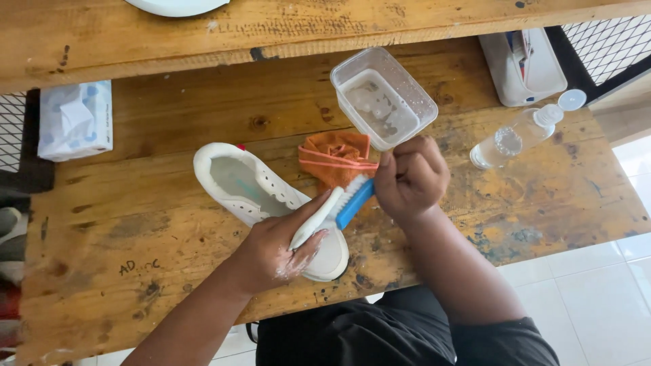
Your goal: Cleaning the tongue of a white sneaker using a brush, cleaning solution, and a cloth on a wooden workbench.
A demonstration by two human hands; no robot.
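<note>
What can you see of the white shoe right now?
The white shoe is a low sneaker with perforated sides and a pale lining, lying on the worn wooden table, heel to the upper left. The left hand, flecked with foam, covers its toe end. A white-and-blue brush rests against it; an orange cloth lies just behind.

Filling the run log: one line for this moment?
left hand: grips brush, steadies white shoe | right hand: on brush bristles | orange cloth behind
</note>
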